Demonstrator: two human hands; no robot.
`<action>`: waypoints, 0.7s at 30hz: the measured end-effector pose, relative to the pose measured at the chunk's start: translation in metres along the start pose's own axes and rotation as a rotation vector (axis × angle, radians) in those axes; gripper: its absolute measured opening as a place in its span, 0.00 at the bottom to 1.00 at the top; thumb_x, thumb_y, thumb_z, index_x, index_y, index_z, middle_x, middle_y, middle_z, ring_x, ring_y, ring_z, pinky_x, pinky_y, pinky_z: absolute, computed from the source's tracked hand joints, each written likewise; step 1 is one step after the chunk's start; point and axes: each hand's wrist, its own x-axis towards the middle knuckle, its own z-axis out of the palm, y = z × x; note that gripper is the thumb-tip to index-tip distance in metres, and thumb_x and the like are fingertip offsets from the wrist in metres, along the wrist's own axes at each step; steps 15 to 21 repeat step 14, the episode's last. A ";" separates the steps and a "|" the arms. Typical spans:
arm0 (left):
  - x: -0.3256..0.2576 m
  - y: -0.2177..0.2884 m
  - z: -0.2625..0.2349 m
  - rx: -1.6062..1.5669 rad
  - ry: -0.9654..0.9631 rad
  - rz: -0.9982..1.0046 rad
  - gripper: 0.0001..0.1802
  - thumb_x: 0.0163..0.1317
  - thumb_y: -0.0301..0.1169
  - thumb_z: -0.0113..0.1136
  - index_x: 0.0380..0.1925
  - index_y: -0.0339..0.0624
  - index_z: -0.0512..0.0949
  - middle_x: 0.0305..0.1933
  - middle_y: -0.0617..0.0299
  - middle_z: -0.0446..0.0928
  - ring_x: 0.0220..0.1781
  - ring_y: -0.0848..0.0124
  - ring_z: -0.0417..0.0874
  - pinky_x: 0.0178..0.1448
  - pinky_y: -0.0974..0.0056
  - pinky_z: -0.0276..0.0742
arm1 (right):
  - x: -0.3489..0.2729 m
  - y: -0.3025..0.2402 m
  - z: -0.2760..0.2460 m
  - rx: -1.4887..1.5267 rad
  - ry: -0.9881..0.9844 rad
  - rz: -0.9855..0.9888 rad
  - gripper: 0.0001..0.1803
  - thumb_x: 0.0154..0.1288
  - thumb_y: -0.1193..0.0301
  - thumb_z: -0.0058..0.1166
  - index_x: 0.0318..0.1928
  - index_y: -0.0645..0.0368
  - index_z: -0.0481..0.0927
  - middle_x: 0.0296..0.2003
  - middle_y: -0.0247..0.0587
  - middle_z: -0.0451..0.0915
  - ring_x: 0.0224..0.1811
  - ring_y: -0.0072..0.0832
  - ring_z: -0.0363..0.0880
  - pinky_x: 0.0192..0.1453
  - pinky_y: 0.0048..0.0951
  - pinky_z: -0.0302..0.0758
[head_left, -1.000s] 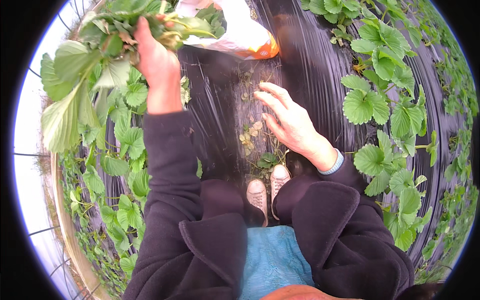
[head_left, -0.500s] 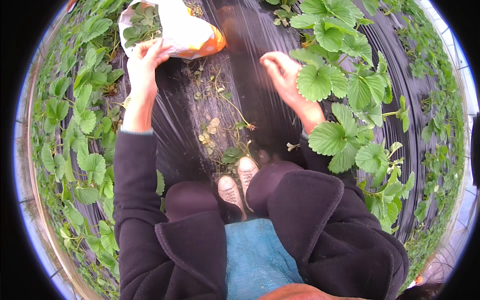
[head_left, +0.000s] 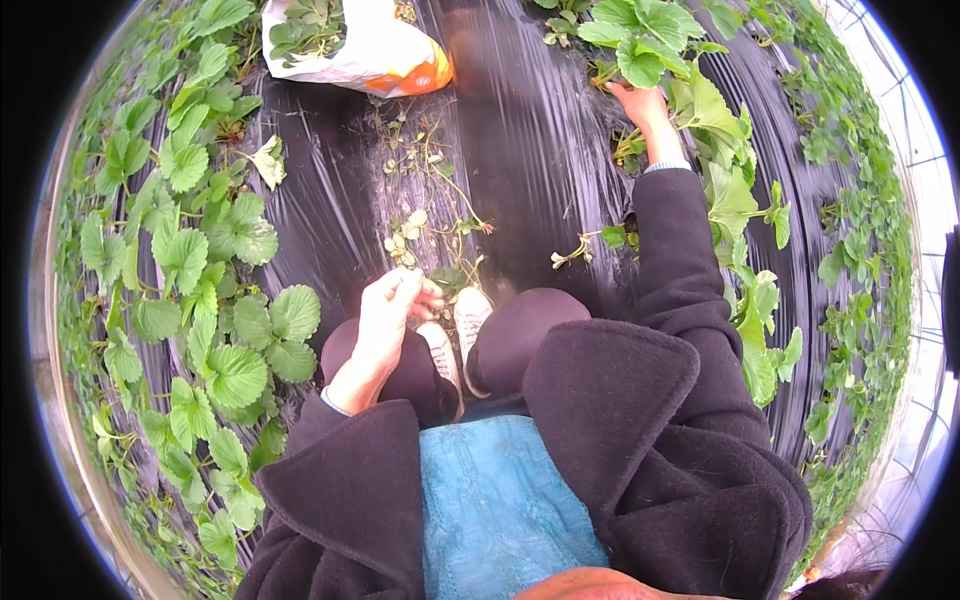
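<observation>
My right hand (head_left: 644, 106) reaches in at the base of a strawberry plant (head_left: 640, 58) on the right-hand row. Leaves cover part of its fingers, so their grip does not show. Over my knees, my left hand (head_left: 380, 325) is closed with the fingers curled in toward the thumb; anything inside it is hidden. A white and orange plastic bag (head_left: 385, 50) lies open at the far left of the middle strip, picked leaves (head_left: 308, 30) inside it. Neither hand touches the bag.
Black plastic film (head_left: 520, 150) covers the ground. Withered runners and dry leaves (head_left: 440, 180) lie along the middle strip, ending by my pale shoes (head_left: 470, 320). Leafy strawberry plants (head_left: 180, 255) line the left. A small cut-looking sprig (head_left: 575, 252) rests on the film at right.
My left hand has let go of the bag's edge and drawn back over my knees. My right hand has moved forward and right, in among the plant's stems.
</observation>
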 end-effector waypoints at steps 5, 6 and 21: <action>-0.024 0.007 -0.009 -0.114 0.055 -0.005 0.12 0.62 0.34 0.50 0.29 0.34 0.73 0.30 0.56 0.76 0.30 0.71 0.78 0.33 0.70 0.73 | 0.018 -0.005 0.025 -0.236 -0.053 0.065 0.17 0.52 0.57 0.54 0.40 0.52 0.77 0.40 0.47 0.77 0.44 0.42 0.75 0.47 0.39 0.69; -0.033 0.009 -0.012 -0.118 0.062 0.024 0.12 0.62 0.34 0.50 0.29 0.34 0.73 0.30 0.55 0.76 0.31 0.71 0.78 0.33 0.70 0.73 | 0.019 -0.003 0.029 -0.197 -0.045 0.057 0.17 0.54 0.59 0.51 0.40 0.54 0.77 0.40 0.48 0.77 0.44 0.45 0.74 0.46 0.41 0.70; -0.098 0.055 -0.025 -0.044 0.074 0.211 0.12 0.63 0.34 0.48 0.30 0.36 0.73 0.32 0.57 0.76 0.33 0.71 0.77 0.37 0.70 0.72 | 0.021 0.023 0.044 -0.112 0.062 -0.007 0.24 0.57 0.53 0.43 0.46 0.57 0.74 0.45 0.52 0.74 0.48 0.48 0.71 0.49 0.41 0.70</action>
